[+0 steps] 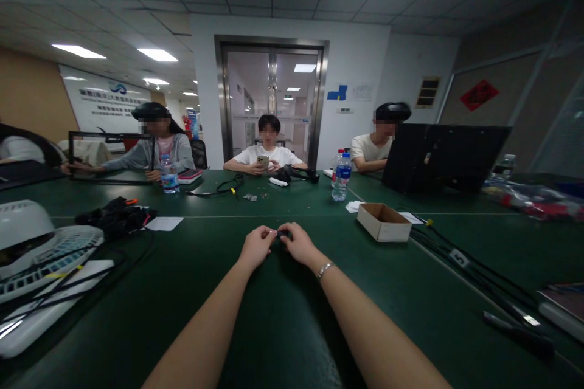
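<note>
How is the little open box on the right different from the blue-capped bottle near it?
The box is low and rectangular, while the blue-capped bottle is tall and rounded. The box has pale, solid-looking walls; the bottle is see-through with a blue label. The box is open at the top, but the bottle is capped. Both stand on the green table.

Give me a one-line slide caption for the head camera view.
Two hands, left and right, hold a small dark object above a green table, near an open box.
</note>
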Demonstrator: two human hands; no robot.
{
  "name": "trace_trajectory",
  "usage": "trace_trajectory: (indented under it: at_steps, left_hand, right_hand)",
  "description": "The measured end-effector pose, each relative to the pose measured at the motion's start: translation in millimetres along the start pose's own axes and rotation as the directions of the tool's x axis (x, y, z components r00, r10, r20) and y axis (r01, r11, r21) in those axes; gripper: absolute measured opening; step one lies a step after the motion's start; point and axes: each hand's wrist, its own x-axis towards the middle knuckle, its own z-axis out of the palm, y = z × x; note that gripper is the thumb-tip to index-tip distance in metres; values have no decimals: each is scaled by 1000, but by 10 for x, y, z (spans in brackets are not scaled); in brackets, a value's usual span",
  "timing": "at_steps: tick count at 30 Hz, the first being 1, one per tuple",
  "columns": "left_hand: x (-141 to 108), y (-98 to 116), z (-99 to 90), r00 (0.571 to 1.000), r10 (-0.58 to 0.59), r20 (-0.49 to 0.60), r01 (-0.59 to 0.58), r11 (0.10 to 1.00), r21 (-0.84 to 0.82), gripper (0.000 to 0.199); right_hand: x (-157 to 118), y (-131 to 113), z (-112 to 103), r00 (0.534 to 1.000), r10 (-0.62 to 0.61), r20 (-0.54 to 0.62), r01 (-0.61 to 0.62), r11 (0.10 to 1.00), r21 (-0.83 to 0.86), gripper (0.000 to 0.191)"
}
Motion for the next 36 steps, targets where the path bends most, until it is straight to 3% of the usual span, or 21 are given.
trace_trajectory:
  at_steps: [13, 23, 36]
  left_hand:
    - [12, -93, -20, 995, 91, 30, -96, 956, 278, 28]
    - [-138, 66, -45, 977, 213, 16, -190, 831, 522, 41]
    - [-203, 168, -76, 990, 138, 22, -129, 842, 524, 55]
  right_hand:
    - [-39, 118, 71, 998, -61, -34, 60, 998, -33, 22]
    - [-73, 108, 33, 998, -44, -33, 45, 998, 36, 22]
    - [-105, 5, -30, 999, 17, 49, -22, 993, 114, 27]
